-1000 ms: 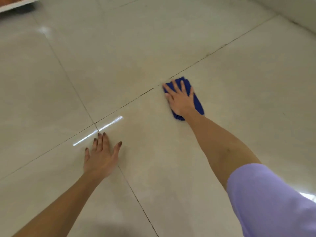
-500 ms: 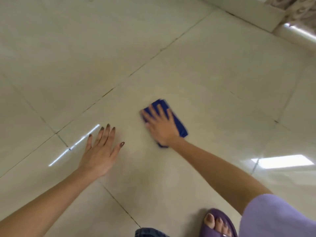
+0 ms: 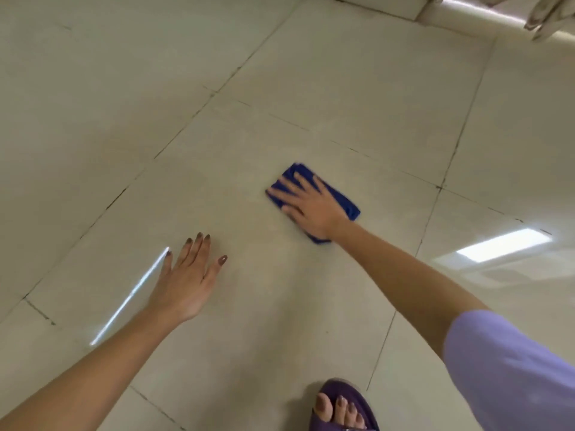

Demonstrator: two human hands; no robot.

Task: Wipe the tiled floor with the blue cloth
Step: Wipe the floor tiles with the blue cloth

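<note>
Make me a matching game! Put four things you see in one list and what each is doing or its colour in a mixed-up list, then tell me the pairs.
Things:
1. right hand
2. left hand
3. sandal
4. sleeve

Matches:
A. lilac
B. pressing flat on the blue cloth
C. dark purple, at the bottom edge
D. flat on the bare floor

Pairs: 1-B, 2-D, 3-C, 4-A

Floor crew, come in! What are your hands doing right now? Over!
Right hand flat on blue cloth, pressing it to the tiled floor. Left hand bare, braced on the tile. Nothing in the way.
</note>
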